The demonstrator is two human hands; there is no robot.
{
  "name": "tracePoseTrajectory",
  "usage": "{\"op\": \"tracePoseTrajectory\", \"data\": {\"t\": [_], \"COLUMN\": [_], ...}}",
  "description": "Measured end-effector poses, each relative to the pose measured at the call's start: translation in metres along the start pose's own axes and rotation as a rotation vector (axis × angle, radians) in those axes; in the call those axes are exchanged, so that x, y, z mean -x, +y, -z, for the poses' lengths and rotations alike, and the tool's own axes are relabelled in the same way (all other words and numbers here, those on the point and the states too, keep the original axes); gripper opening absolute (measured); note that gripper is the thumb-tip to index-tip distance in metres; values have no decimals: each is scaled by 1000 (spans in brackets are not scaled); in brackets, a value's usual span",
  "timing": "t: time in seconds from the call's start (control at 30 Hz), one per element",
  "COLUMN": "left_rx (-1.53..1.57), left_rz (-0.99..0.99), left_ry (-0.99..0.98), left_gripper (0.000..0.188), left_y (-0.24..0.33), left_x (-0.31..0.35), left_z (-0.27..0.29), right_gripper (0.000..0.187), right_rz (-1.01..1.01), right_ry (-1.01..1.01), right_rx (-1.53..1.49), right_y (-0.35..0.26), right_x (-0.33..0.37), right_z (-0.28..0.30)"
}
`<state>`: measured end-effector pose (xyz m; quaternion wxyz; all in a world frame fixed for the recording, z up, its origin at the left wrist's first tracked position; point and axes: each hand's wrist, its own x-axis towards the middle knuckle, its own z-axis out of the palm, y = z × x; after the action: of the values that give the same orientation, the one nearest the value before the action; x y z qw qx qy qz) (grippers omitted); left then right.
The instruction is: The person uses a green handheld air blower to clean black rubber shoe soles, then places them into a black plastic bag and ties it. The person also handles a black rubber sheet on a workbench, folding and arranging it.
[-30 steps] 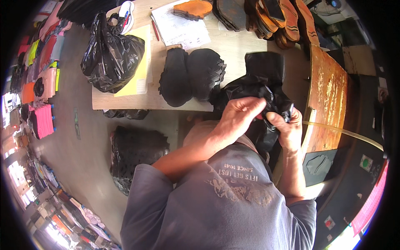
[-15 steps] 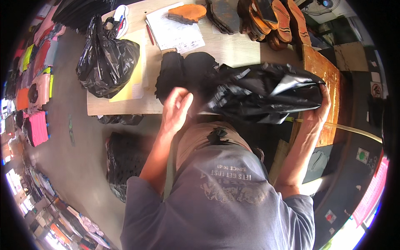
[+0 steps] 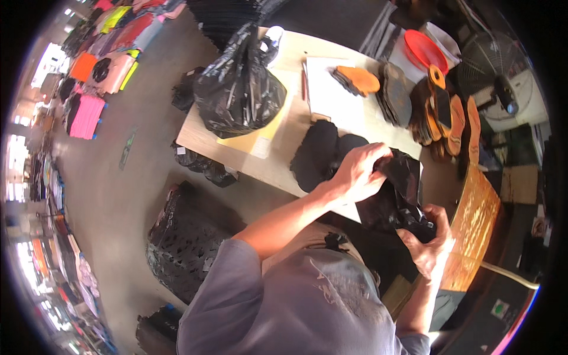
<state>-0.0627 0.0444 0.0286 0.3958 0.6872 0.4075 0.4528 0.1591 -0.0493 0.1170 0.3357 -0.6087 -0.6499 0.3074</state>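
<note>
Between my two hands is a black plastic bag (image 3: 387,204), bunched up at the table's near edge. My left hand (image 3: 362,171) grips its upper part with fingers curled round the plastic. Lower down on the right, my right hand (image 3: 431,239) pinches the bag between thumb and fingers. Just left of my left hand, dark cut pieces (image 3: 315,151) lie piled on the table, partly hidden by that hand. What is inside the bag, if anything, does not show.
On the pale table (image 3: 204,139) stands a full, knotted black bag (image 3: 239,97). Farther back are white papers (image 3: 322,97), orange-topped pieces (image 3: 360,80) and several sole-shaped templates (image 3: 441,115). A red basin (image 3: 426,50) and a fan (image 3: 494,77) are behind. A dark bundle (image 3: 192,236) sits on the floor.
The bag was stretched out to the right and is now gathered in. My left hand, free before, has moved right onto it; my right hand has come inward. The view has turned.
</note>
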Motion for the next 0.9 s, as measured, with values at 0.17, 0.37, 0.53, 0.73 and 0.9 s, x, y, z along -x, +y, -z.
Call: {"op": "tracePoseTrajectory", "data": {"t": [0.17,0.37,0.53,0.73,0.9], "left_rx": [-174,60,-72,71,1069], "left_rz": [-332,-52,72,318,591], "left_ry": [11,-258,-269,255,247], "left_gripper": [45,40,43,23,34], "left_y": [2,20,13,-33,-22], "left_x": [33,64,88,90,90], "left_z": [6,16,40,67,69], "right_gripper": [41,36,41,26,51], "right_rz": [-86,0,38,-152,-29], "right_ry": [163,527,231,-152,-188], "right_rx": [454,17,-574,-411,235], "right_y": [79,135,96,40,26], "right_x": [-13,-21,-11,18,20], "right_z": [5,16,9,0,-19]}}
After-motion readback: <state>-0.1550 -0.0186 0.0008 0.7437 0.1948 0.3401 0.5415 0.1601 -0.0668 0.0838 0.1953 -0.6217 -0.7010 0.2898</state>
